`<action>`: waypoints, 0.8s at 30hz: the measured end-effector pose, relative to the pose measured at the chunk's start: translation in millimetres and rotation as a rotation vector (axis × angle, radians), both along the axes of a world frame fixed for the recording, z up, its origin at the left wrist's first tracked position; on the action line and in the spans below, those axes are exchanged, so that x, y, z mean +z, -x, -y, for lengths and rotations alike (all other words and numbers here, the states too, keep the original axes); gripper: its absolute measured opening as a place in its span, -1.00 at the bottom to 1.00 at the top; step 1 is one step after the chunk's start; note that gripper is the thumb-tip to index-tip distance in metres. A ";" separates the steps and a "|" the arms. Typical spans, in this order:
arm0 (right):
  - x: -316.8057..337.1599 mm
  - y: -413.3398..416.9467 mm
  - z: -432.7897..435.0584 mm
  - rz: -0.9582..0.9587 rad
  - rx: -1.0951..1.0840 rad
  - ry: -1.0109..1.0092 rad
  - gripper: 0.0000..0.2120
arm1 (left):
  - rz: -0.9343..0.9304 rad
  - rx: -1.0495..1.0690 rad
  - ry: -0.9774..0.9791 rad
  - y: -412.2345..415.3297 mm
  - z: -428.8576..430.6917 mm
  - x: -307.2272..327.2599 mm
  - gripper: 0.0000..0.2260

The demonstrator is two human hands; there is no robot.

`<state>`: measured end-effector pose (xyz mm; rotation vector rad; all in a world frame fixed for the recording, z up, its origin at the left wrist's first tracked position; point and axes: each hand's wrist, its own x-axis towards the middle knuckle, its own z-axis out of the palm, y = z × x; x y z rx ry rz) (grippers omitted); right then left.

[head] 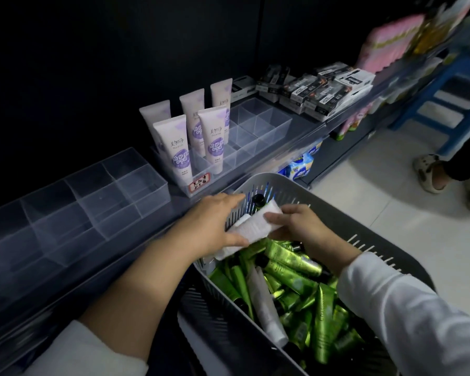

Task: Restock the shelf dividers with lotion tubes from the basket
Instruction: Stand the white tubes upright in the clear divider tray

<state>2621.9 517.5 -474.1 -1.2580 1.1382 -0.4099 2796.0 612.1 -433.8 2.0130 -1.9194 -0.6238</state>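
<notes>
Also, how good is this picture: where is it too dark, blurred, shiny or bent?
Head view: the wall behind the shelf is almost black, while the floor at right is bright; the pink packs at top right are smeared; the print on the white tube is too blurred to read; the green tubes in the basket show glare; the wide lens bends the shelf edge.

grey slotted basket (258, 183), green tubes (291, 260), white-and-lilac tubes (174, 146), white sleeves (407, 302)
</notes>
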 end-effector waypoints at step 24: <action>99.0 -77.0 71.6 0.031 -0.240 0.708 -0.75 | 0.077 0.400 0.382 -35.0 22.8 7.5 -0.71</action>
